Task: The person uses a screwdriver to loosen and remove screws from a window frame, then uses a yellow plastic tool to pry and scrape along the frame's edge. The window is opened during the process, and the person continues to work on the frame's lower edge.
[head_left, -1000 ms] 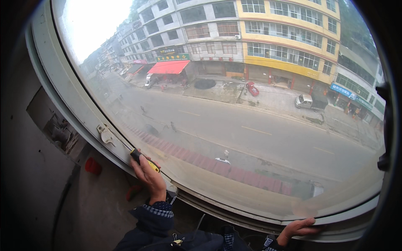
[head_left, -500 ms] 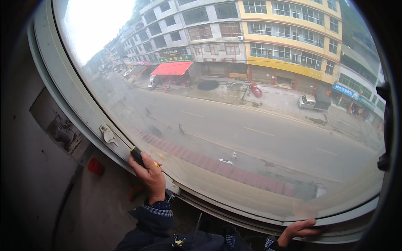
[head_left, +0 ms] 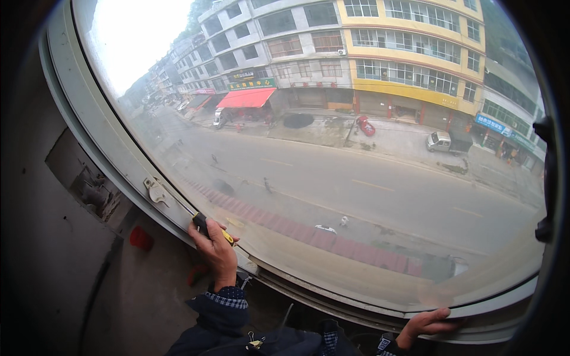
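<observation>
Your left hand (head_left: 217, 249) grips the screwdriver (head_left: 200, 223), handle (head_left: 227, 238) within the fingers (head_left: 202, 239), shaft (head_left: 186, 206) projecting beyond toward the latch (head_left: 157, 193). Your right hand (head_left: 424, 326), fingers extended, rests on the window frame (head_left: 482, 307).

The person wears a dark navy jacket (head_left: 205, 332) with a small gold-and-black clip (head_left: 255, 343) at the front, a blue-and-white checked cuff (head_left: 227, 300) over a dark, white-dotted inner cuff (head_left: 233, 291), and white-marked dark cloth (head_left: 385, 345) at the right wrist.
</observation>
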`<state>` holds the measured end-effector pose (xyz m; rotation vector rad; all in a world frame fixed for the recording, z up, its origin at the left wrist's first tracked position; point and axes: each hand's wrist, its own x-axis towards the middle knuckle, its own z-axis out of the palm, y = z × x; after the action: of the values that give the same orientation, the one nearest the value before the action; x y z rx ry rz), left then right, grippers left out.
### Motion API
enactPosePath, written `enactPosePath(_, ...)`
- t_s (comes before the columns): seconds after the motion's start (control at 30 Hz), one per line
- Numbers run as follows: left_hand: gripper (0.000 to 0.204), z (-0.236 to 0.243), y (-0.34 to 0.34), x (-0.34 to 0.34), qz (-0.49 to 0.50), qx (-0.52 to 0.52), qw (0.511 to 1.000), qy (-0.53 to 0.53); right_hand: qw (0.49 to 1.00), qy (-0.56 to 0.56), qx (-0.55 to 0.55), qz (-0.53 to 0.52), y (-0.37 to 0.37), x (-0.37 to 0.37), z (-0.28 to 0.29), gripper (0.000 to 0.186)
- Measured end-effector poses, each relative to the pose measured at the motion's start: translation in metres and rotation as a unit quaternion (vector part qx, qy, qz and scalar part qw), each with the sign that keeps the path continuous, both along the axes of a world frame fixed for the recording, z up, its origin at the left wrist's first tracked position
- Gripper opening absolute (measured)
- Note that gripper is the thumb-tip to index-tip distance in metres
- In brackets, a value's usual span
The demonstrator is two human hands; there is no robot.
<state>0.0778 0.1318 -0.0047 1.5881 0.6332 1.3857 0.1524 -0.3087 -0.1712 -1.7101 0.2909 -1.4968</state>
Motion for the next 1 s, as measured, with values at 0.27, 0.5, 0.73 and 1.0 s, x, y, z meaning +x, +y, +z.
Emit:
enactPosePath(0.27, 0.041, 0.002, 0.004, 0.003, 0.067, 0.022, 0.997, 0.018, 1.0, 0.015, 0.01, 0.005, -0.002, -0.002, 0.002, 0.07)
enactPosePath(0.5, 0.045, -0.003, 0.028, 0.014, 0.167, 0.085, 0.982, 0.017, 0.999, 0.032, -0.001, 0.028, -0.005, -0.009, 0.005, 0.072)
enactPosePath(0.73, 0.048, -0.007, 0.033, 0.008, 0.194, 0.155, 0.967, 0.066, 0.999, 0.047, 0.0, 0.006, -0.006, -0.007, -0.002, 0.071)
enactPosePath(1.0, 0.04, -0.01, 0.04, 0.007, 0.135, 0.148, 0.979, 0.017, 1.0, 0.01, -0.008, 0.01, -0.011, -0.002, -0.006, 0.072)
